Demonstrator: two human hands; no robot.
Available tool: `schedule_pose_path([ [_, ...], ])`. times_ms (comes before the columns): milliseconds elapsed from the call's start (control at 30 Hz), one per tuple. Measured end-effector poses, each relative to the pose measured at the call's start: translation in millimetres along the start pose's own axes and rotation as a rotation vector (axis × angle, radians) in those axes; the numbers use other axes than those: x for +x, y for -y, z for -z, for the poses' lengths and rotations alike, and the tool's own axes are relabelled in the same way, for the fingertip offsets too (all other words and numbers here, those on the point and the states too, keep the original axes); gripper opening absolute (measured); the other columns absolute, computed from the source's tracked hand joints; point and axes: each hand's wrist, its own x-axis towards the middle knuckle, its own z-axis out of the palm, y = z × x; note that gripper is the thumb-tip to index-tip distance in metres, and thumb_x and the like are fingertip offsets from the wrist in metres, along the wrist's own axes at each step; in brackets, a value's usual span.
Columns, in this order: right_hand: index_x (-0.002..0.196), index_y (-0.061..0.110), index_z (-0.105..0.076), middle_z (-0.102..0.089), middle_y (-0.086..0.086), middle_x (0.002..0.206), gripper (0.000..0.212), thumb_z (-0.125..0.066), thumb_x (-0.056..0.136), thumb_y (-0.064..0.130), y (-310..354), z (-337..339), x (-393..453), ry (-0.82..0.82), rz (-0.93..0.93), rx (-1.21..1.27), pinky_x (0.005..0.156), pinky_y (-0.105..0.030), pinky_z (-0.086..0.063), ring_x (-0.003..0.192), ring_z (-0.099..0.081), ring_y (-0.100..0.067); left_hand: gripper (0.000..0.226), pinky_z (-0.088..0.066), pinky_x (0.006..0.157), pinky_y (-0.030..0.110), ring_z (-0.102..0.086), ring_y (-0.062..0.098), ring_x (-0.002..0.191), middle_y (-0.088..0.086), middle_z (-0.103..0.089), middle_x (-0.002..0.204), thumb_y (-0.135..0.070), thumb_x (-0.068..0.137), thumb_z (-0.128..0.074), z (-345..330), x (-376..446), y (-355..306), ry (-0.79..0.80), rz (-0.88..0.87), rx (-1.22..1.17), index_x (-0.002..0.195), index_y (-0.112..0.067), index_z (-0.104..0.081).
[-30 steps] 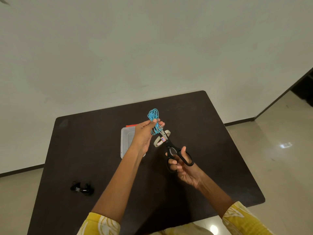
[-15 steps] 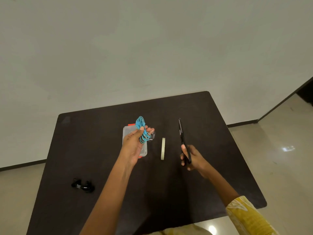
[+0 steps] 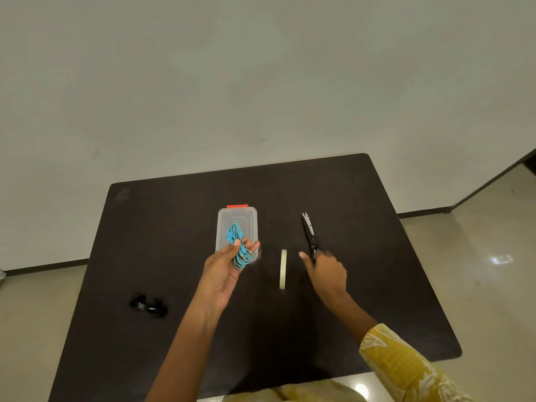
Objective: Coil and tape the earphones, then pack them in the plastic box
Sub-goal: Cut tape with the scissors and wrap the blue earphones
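Note:
My left hand (image 3: 222,272) holds a coiled bundle of blue earphones (image 3: 238,247) between thumb and fingers, palm up, just above the near end of the clear plastic box (image 3: 250,222). The box lies shut on the dark table (image 3: 174,227), its orange latch at the far end. A roll of tape (image 3: 283,268) stands on edge to the right of the box. Black-handled scissors (image 3: 309,231) lie on the table with the blades pointing away. My right hand (image 3: 327,271) covers their handles with the thumb stretched out to the left; the fingers are hidden.
A small black pair of earphones (image 3: 148,305) lies near the table's left front. The table stands against a plain wall, with tiled floor on its right and left.
The scissors went from the tape in front of me to the right and down onto the table. My left hand lowered the blue bundle towards the box. The tape roll now stands alone.

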Motion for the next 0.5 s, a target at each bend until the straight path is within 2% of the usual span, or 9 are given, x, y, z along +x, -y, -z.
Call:
schedule_pose_path([
  [67, 0.103, 0.013, -0.058, -0.065, -0.004, 0.086, 0.076, -0.026, 0.08, 0.078, 20.3, -2.1, -10.8, -0.045, 0.051, 0.07, 0.061, -0.03, -0.05, 0.077, -0.064, -0.018, 0.03, -0.06, 0.078, 0.033, -0.07, 0.021, 0.097, 0.013, -0.07, 0.111, -0.011, 0.089, -0.059, 1.9, -1.4, -0.5, 0.004, 0.001, 0.004, 0.119, -0.007, -0.061],
  [133, 0.11, 0.016, -0.052, -0.066, -0.002, 0.082, 0.076, -0.037, 0.075, 0.081, 37.8, -4.7, -15.4, 0.032, 0.066, 0.13, 0.056, -0.025, -0.044, 0.075, -0.065, -0.016, 0.028, -0.059, 0.078, 0.033, -0.071, 0.02, 0.096, 0.012, -0.071, 0.108, -0.011, 0.089, -0.058, 1.6, -3.2, -0.8, 0.007, 0.0, 0.006, 0.117, -0.007, -0.061],
  [200, 0.111, 0.018, -0.051, -0.067, -0.002, 0.089, 0.055, -0.057, 0.08, 0.063, 47.6, -7.6, -13.9, 0.1, 0.057, 0.141, 0.059, -0.026, -0.046, 0.082, -0.066, -0.018, 0.027, -0.057, 0.079, 0.033, -0.071, 0.019, 0.094, 0.012, -0.071, 0.108, -0.01, 0.09, -0.058, 0.2, -5.3, -0.7, 0.002, 0.001, 0.011, 0.117, -0.007, -0.062],
  [300, 0.1, 0.016, -0.063, -0.07, -0.005, 0.091, 0.023, -0.066, 0.084, 0.031, 46.1, -6.3, -5.4, 0.037, 0.004, 0.315, 0.07, -0.033, -0.054, 0.085, -0.067, -0.022, 0.025, -0.057, 0.078, 0.033, -0.071, 0.02, 0.093, 0.012, -0.071, 0.108, -0.01, 0.091, -0.057, 0.0, -8.6, -0.3, 0.012, 0.007, 0.012, 0.115, -0.007, -0.062],
  [367, 0.098, 0.009, -0.066, -0.07, -0.007, 0.088, 0.018, -0.069, 0.084, 0.02, 38.7, -4.8, 2.5, 0.031, -0.073, 0.545, 0.073, -0.04, -0.058, 0.08, -0.07, -0.023, 0.026, -0.055, 0.081, 0.034, -0.071, 0.021, 0.094, 0.014, -0.07, 0.109, -0.009, 0.091, -0.056, 1.5, -11.2, 0.2, 0.031, 0.013, 0.003, 0.117, -0.006, -0.061],
  [433, 0.104, 0.001, -0.063, -0.069, -0.013, 0.092, 0.024, -0.069, 0.085, 0.012, 32.9, -2.2, 11.6, 0.107, -0.187, 0.765, 0.072, -0.044, -0.059, 0.079, -0.071, -0.025, 0.028, -0.054, 0.083, 0.036, -0.071, 0.023, 0.096, 0.016, -0.068, 0.114, -0.009, 0.092, -0.056, 3.1, -13.8, 0.4, 0.049, 0.028, -0.015, 0.119, -0.006, -0.06],
  [500, 0.11, -0.003, -0.061, -0.067, -0.02, 0.102, 0.027, -0.066, 0.087, 0.011, 27.5, -2.2, 18.7, 0.179, -0.258, 0.796, 0.076, -0.044, -0.059, 0.09, -0.069, -0.029, 0.029, -0.057, 0.083, 0.038, -0.07, 0.024, 0.097, 0.017, -0.067, 0.117, -0.009, 0.091, -0.056, 3.4, -15.7, 0.9, 0.066, 0.045, -0.035, 0.12, -0.005, -0.059],
])
